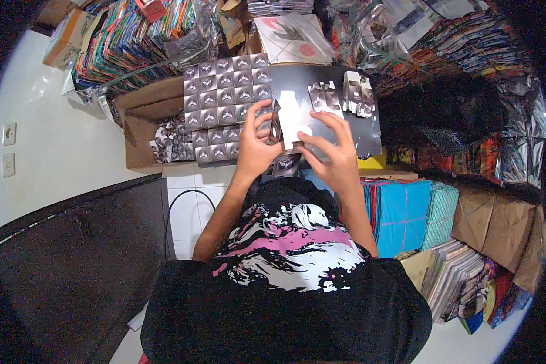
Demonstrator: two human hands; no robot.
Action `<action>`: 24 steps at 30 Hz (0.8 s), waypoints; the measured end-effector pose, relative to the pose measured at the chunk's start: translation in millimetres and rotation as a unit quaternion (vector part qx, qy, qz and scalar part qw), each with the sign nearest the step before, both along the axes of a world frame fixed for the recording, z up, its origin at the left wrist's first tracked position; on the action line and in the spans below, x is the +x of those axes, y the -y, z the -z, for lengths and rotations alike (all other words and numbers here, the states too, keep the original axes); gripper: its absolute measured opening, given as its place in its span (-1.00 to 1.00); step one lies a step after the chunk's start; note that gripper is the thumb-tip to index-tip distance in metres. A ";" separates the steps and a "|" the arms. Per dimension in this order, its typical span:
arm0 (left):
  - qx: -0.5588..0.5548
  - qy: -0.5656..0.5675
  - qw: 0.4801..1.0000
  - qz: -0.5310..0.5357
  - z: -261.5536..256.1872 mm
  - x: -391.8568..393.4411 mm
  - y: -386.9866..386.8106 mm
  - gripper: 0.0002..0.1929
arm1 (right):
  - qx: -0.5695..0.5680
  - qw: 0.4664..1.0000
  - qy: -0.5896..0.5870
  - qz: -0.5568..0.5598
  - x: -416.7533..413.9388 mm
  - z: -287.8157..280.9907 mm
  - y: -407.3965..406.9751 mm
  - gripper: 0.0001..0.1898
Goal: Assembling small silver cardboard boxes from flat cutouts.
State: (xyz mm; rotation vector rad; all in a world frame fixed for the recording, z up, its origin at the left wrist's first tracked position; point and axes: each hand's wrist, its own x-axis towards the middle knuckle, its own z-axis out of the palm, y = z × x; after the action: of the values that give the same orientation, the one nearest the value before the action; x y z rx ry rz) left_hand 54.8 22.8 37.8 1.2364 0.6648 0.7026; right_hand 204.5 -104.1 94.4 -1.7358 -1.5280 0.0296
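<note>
My left hand [258, 144] holds the left side of a partly folded carton blank [290, 117], its white inner face up. The fingers of my right hand [330, 143] touch the blank's lower right part. Beside my left hand stand rows of small printed grey boxes [226, 96]. One more printed box piece [285, 164] lies just below the hands, close to my body. On the dark tabletop [334, 73], beyond my right hand, are some printed carton blanks [326, 98] and a further stack of them [358, 94].
An open cardboard box [139, 107] at the left holds many small boxes [173, 139]. Plastic-wrapped stacks [127, 41] and a flat printed sheet [295, 38] line the far side. Tied blue fabric bundles [400, 216] stand at the right. A black cable [182, 193] curves over the floor.
</note>
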 end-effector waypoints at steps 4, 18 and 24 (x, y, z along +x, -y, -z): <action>0.112 -0.033 0.991 0.071 -7.4 -8.4 0.8 0.08 | -0.004 0.995 -0.094 0.019 12.9 0.8 1.2 -0.79; 0.268 -0.049 0.955 0.119 0.6 -20.6 -0.1 -0.13 | -0.115 0.961 -0.252 0.023 11.5 3.2 -2.0 -0.75; 0.213 -0.012 0.967 0.136 -2.5 -14.2 -0.5 -0.09 | -0.067 0.974 -0.214 -0.026 22.3 4.9 6.4 -0.71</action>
State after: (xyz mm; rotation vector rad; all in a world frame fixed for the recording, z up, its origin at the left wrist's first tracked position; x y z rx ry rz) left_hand 40.6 23.3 40.4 1.6976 0.3589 0.6180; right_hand 226.8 -110.6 89.5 -1.6563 -1.2712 0.5118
